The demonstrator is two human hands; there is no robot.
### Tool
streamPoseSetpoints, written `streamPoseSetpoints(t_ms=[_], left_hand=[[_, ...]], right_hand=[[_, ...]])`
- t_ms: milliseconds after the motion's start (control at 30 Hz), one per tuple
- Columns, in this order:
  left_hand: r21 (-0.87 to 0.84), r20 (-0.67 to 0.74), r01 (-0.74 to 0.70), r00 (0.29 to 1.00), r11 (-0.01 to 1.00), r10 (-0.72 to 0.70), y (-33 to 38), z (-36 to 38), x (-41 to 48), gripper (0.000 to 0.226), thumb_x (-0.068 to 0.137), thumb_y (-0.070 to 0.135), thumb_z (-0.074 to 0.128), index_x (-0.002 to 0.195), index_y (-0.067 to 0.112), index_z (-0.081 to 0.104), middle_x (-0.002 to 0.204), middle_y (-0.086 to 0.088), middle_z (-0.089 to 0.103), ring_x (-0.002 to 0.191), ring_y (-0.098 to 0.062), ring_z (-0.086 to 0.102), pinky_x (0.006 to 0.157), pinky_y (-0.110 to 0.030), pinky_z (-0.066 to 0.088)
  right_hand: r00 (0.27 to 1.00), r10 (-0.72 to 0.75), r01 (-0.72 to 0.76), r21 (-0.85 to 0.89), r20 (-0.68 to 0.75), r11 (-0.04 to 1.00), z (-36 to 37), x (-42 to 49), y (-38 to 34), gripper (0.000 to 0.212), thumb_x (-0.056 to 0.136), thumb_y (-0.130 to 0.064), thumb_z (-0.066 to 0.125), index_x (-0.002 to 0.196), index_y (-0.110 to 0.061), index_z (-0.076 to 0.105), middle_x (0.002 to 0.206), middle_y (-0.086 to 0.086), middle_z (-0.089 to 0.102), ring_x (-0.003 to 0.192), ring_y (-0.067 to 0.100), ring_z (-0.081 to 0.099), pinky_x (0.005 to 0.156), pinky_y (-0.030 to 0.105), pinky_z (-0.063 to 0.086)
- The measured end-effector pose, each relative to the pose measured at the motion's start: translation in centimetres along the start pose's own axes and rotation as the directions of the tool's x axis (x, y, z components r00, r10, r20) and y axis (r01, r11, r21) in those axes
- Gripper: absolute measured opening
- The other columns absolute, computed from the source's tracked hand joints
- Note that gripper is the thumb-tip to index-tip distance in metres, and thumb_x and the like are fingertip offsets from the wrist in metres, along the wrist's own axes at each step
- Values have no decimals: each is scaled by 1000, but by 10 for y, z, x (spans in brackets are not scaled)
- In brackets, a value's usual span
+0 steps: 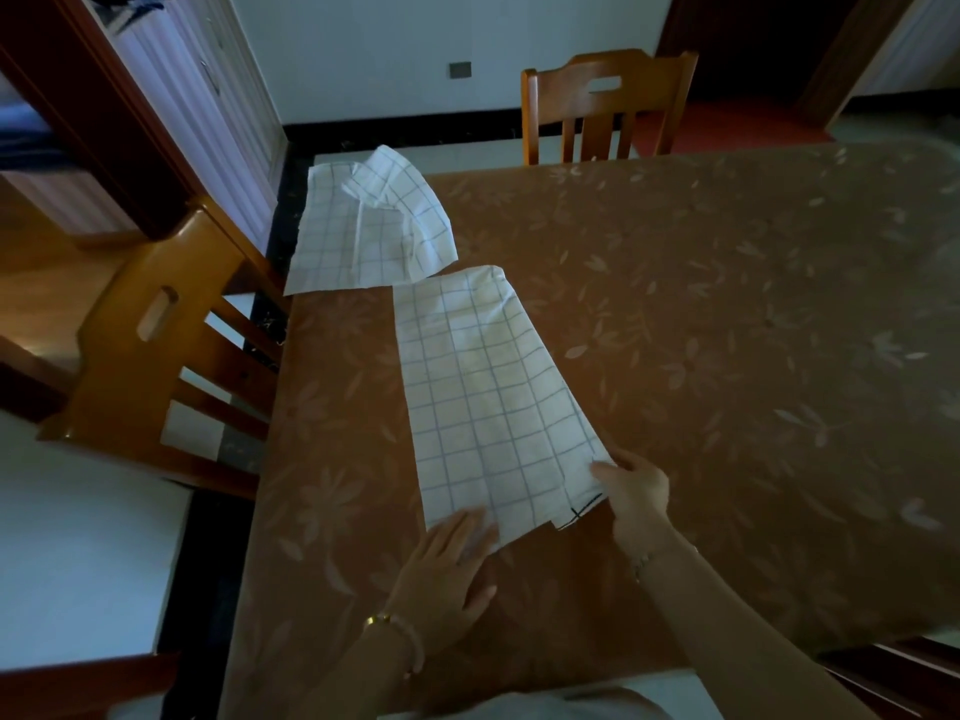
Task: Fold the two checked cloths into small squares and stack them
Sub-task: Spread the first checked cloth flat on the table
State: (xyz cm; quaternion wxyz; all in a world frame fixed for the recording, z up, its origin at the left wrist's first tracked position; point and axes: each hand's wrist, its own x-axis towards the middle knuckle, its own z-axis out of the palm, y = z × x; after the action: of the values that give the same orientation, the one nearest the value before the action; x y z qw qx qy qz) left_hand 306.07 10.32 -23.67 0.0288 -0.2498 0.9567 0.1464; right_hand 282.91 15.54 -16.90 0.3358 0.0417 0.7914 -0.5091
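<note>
A white cloth with blue checks [483,397] lies folded into a long strip down the table's left half, its near end close to me. My left hand [441,569] presses flat on the strip's near left corner with straight fingers. My right hand [636,493] pinches the near right corner, thumb on top of the fabric. A second checked cloth [363,226] sits rumpled at the table's far left corner, partly hanging over the edge, with one flap turned up.
The table [701,330] wears a brown leaf-patterned cover. A wooden chair [156,345] stands at the left side and another chair [605,103] at the far end. A doorway and wardrobe are at the upper left.
</note>
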Motion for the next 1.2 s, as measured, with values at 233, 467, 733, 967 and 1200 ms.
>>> streamPoseSetpoints(t_ms=[233, 467, 733, 967, 1200], left_hand=[[-848, 184, 307, 935, 432, -303, -12, -44, 20, 33, 98, 36, 39, 121, 21, 57, 127, 4, 56, 120, -8, 49, 107, -30, 35], [-961, 277, 222, 755, -166, -594, -18, -82, 46, 30, 96, 30, 45, 118, 13, 54, 116, -4, 62, 107, -21, 59, 86, -36, 51], [-847, 294, 475, 793, 239, -533, -19, -78, 73, 29, 83, 18, 68, 110, 12, 60, 97, -7, 63, 85, -18, 60, 69, -29, 50], [-917, 370, 388, 749, -90, -550, -31, -75, 68, 17, 89, 0, 55, 104, 4, 60, 85, -9, 65, 63, -9, 66, 52, -17, 51], [-905, 425, 346, 758, -247, -495, -40, -83, 71, 20, 92, 4, 51, 109, 6, 60, 88, -9, 66, 67, -14, 64, 50, -21, 51]], right_hand=[[373, -878, 912, -295, 301, 286, 19, -50, 9, 18, 88, -5, 56, 93, -12, 72, 94, -1, 68, 78, 8, 63, 65, 16, 50], [-80, -709, 964, -128, 700, -234, 45, -65, 51, 32, 58, -12, 86, 87, -16, 72, 87, -1, 73, 80, 14, 69, 71, 27, 58], [15, -488, 1000, -6, 872, 20, 38, -75, 60, 24, 81, -16, 64, 105, -21, 67, 106, -4, 69, 101, 8, 62, 90, 22, 49], [822, -283, 350, -47, 494, 935, 22, -34, 24, 18, 95, -20, 50, 100, -30, 63, 101, -2, 69, 96, 16, 65, 85, 31, 54], [725, 209, -333, 69, 657, 940, 57, -15, 15, 36, 95, -22, 48, 127, -5, 49, 125, 15, 57, 110, 28, 57, 90, 38, 48]])
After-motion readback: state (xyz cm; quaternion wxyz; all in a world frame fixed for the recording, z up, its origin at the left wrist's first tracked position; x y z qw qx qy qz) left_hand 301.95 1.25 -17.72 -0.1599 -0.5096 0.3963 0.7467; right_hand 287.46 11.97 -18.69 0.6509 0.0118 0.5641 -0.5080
